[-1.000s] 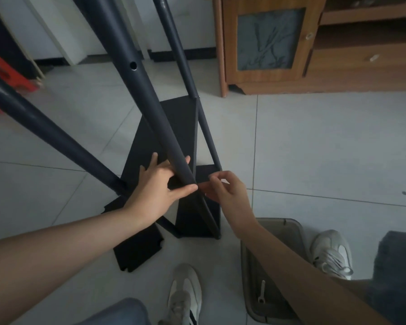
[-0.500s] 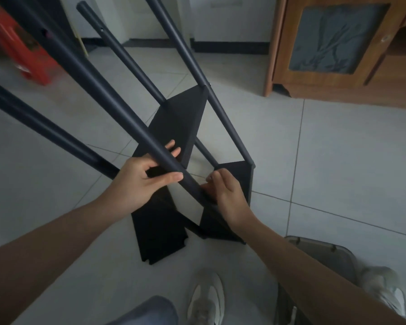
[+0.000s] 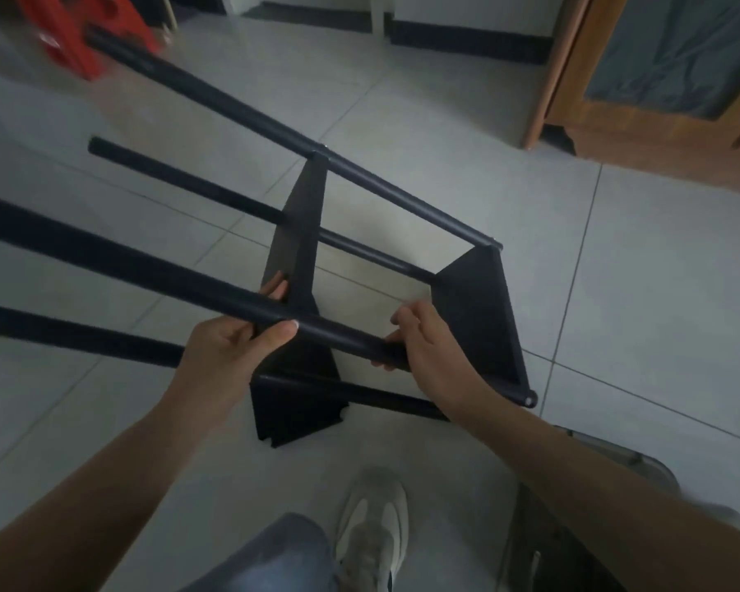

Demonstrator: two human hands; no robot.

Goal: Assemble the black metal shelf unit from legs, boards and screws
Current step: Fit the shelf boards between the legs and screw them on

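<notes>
The black shelf frame lies tipped towards the left over the tiled floor. Several black tube legs run from left to lower right. One black board [image 3: 298, 232] stands on edge in the middle, and an end board [image 3: 477, 309] sits at the right. My left hand [image 3: 231, 352] grips the near upper leg [image 3: 146, 267], thumb on top, fingers behind it against the middle board. My right hand [image 3: 424, 348] grips the same leg at its lower end, beside the end board.
A wooden cabinet [image 3: 641, 79] stands at the back right. A red stool [image 3: 86, 32] is at the back left. A grey plastic bin [image 3: 573, 519] sits by my right forearm. My shoe [image 3: 372, 531] rests on the floor below the frame.
The frame has tipped further down to the left, its legs now lying flatter. Both hands stayed on the near leg; the right hand has wrapped round its lower end.
</notes>
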